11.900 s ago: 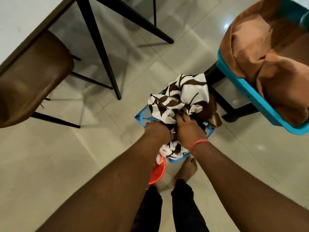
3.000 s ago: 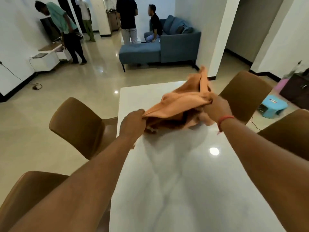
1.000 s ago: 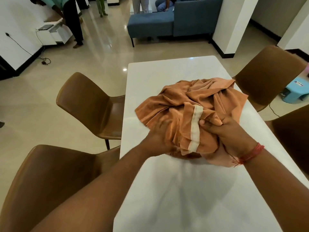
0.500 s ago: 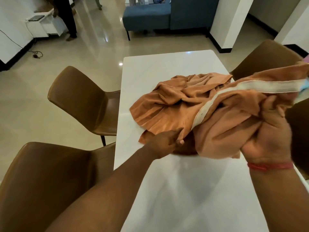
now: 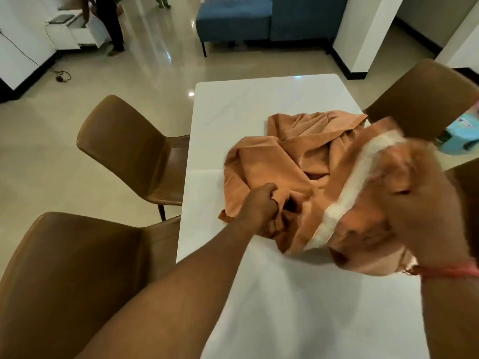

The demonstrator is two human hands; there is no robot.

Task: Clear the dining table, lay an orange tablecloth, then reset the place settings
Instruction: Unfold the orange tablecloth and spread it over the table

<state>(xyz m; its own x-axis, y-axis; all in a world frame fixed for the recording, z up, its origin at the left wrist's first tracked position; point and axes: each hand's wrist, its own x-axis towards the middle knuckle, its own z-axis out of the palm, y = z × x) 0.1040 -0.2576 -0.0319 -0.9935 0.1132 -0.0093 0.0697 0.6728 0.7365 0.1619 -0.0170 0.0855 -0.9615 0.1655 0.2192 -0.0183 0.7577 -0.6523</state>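
An orange tablecloth point(image 5: 298, 161) lies crumpled on the white dining table point(image 5: 246, 104), toward its right side. My left hand point(image 5: 259, 206) grips a fold at the near left edge of the heap, low on the table. My right hand point(image 5: 425, 221) is raised close to the camera and blurred; it holds a bunch of the cloth with its white hem band point(image 5: 355, 185) running across the lifted part. A red thread circles my right wrist.
Two brown chairs stand along the left side, the far brown chair point(image 5: 134, 149) and the near brown chair point(image 5: 70, 275), and a third brown chair point(image 5: 425, 99) at the right. A light blue stool point(image 5: 464, 136) sits on the floor at far right. A blue sofa point(image 5: 259, 19) and a person by a white cabinet are far back.
My right hand has lifted its bunch of cloth higher and nearer to the camera. My left hand has closed on a fold of the heap. The heap has spread a little.
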